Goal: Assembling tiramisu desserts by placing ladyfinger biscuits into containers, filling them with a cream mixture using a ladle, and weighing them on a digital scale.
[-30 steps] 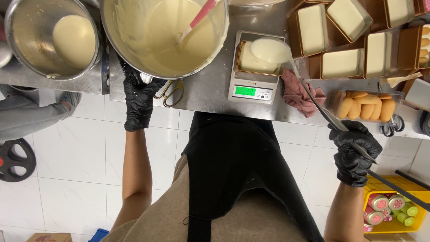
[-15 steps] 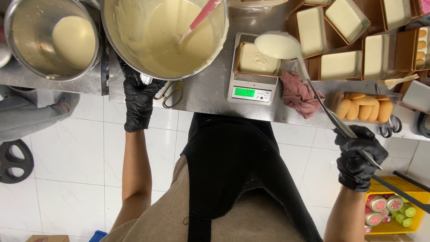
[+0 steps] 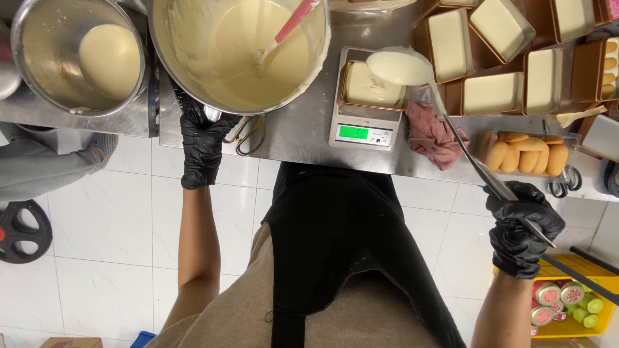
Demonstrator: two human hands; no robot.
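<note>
My right hand (image 3: 525, 225), in a black glove, grips the long handle of a steel ladle (image 3: 400, 67) full of pale cream. The ladle's bowl hangs over the right edge of a brown rectangular mould (image 3: 361, 87) standing on a white digital scale (image 3: 362, 132); the mould holds some cream. My left hand (image 3: 201, 140), also gloved in black, holds the lower rim of a large steel mixing bowl (image 3: 187, 77) of cream, in which a pink spatula (image 3: 287, 29) stands.
A second steel bowl (image 3: 29, 71) with cream sits at far left. Several filled brown moulds (image 3: 493, 93) crowd the right, with a tray of ladyfinger biscuits (image 3: 525, 154) and a pink cloth (image 3: 432, 135). A yellow crate (image 3: 577, 303) of jars stands on the floor.
The ladle has lifted off the mould on the scale and swung right and up. My right hand shifted slightly right. The left hand stayed on the big bowl.
</note>
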